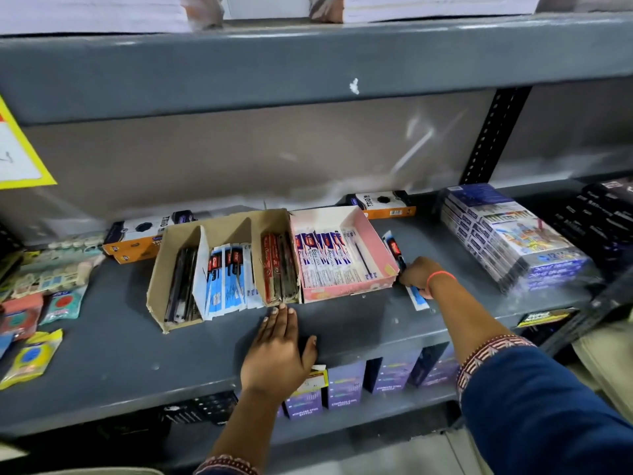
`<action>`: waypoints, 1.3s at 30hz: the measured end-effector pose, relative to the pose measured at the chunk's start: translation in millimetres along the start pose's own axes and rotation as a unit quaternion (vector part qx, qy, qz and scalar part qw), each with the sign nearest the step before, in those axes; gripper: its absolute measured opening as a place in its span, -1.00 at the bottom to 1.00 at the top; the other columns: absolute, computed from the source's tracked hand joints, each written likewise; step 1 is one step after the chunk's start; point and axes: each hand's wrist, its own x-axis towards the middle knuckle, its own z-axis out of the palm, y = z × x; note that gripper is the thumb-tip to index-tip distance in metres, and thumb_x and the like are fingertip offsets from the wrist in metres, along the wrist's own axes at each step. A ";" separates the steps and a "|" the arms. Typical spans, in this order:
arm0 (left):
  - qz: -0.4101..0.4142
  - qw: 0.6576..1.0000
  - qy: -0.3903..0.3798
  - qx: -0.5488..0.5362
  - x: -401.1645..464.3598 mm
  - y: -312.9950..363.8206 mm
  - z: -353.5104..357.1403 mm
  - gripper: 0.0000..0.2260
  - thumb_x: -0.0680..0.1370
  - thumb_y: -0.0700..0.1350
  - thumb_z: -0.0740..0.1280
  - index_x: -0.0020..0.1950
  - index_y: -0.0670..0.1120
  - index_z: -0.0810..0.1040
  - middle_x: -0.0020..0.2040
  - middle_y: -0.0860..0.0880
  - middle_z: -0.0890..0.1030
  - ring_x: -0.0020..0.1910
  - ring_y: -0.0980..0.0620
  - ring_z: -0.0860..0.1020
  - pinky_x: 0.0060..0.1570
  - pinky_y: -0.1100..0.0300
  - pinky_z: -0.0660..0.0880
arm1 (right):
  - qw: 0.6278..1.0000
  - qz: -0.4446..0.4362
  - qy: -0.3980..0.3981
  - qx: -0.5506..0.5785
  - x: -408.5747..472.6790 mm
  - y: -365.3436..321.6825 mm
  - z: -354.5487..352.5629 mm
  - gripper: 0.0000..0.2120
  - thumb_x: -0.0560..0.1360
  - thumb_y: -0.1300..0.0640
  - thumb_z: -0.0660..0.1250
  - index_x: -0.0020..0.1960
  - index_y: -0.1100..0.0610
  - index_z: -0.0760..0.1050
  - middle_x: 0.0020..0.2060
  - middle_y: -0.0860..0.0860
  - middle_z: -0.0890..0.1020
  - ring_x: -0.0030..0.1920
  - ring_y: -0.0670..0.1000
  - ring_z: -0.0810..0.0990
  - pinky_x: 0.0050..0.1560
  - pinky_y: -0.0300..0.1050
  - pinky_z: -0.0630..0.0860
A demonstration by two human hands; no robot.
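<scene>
My right hand (416, 274) grips a blue-and-white pen packet (394, 248) lying on the grey shelf (102, 354), just right of a pink cardboard tray (376, 241) filled with similar pen packets. My left hand (277, 347) lies flat on the shelf, fingers straight, its fingertips touching the front of a brown cardboard tray (157, 279). That tray holds black pens, blue-and-white packets and red packets in separate sections. The two trays stand side by side, touching.
Orange-and-black boxes (137, 234) lie behind the trays. A wrapped stack of colour-pencil boxes (513, 241) stands at the right, black boxes beyond it. Eraser and sharpener packets (41, 296) crowd the left end. Purple boxes (346, 385) fill the shelf below. An upper shelf (308, 70) overhangs.
</scene>
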 end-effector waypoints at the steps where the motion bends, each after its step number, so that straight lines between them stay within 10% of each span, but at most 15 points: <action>1: -0.001 1.000 -0.008 -0.006 0.2 0.3 -1.9 -0.15 0.33 0.27 -0.45 0.50 -0.15 -0.03 0.52 -0.10 0.00 0.47 0.01 -0.08 0.35 0.21 -0.21 | 0.998 0.008 -0.010 0.059 1.5 4.0 -0.7 -0.75 0.47 0.34 0.22 -0.37 0.23 0.33 -0.44 0.13 0.31 -0.40 0.11 0.30 -0.44 -0.20 0.23; 6: -0.003 1.000 -0.011 0.007 1.4 1.6 -2.4 -0.30 0.49 0.23 -0.31 0.50 -0.17 -0.04 0.52 -0.12 -0.01 0.47 0.00 -0.09 0.36 0.19 -0.20 | 0.940 -0.032 -0.013 0.340 -13.3 19.3 -7.5 -0.68 0.45 0.42 0.31 -0.37 0.13 0.33 -0.59 0.06 0.39 -0.55 -0.05 0.28 -0.68 -0.43 0.12; 16: 0.016 1.000 0.024 0.007 1.2 1.8 1.9 -0.18 0.38 0.23 -0.37 0.49 -0.21 0.05 0.50 -0.16 0.07 0.47 -0.04 -0.02 0.35 0.20 -0.21 | 0.824 -0.217 -0.044 0.521 -85.6 15.3 0.7 -0.73 0.44 0.46 0.30 -0.27 0.12 0.52 -0.49 -0.11 0.69 -0.45 -0.20 0.63 -0.34 -0.39 0.54; 20: 0.016 1.000 0.023 -0.005 -2.6 0.0 0.3 -0.18 0.38 0.23 -0.37 0.48 -0.20 0.11 0.49 -0.14 0.13 0.46 -0.03 0.03 0.34 0.21 -0.17 | 0.837 -0.217 -0.060 0.499 -94.8 1.9 6.5 -0.74 0.43 0.42 0.34 -0.30 0.10 0.51 -0.53 -0.11 0.66 -0.50 -0.22 0.57 -0.40 -0.40 0.49; 27: -0.023 1.000 0.007 -0.014 -29.4 -41.0 -15.8 -0.49 0.50 0.10 0.05 0.10 -0.22 0.61 0.09 -0.15 0.62 0.07 -0.11 0.58 0.02 -0.01 0.47 | 0.884 -0.199 -0.144 0.397 -112.3 -58.9 51.0 -0.71 0.42 0.43 0.36 -0.20 0.05 0.44 -0.45 -0.04 0.58 -0.48 -0.16 0.54 -0.44 -0.37 0.50; 33: -0.088 0.992 0.080 -0.038 -59.5 -105.3 -21.4 -0.40 0.59 0.12 -0.09 0.07 -0.24 0.62 0.07 -0.17 0.63 0.02 -0.14 0.60 0.09 0.11 0.41 | 0.930 -0.232 -0.128 0.254 -127.6 -120.4 120.0 -0.68 0.40 0.46 0.32 0.08 0.18 0.45 -0.36 0.05 0.49 -0.43 0.00 0.46 -0.33 -0.14 0.50; 39: -0.071 0.988 0.112 -0.077 -60.4 -117.2 -15.6 -0.35 0.62 0.13 -0.17 0.10 -0.27 0.59 0.09 -0.21 0.61 0.04 -0.17 0.59 0.15 0.11 0.26 | 0.957 -0.277 -0.029 0.077 -125.1 -172.7 165.3 -0.67 0.45 0.43 0.13 0.15 0.30 0.52 0.11 0.30 0.62 0.14 0.24 0.60 0.17 0.03 0.54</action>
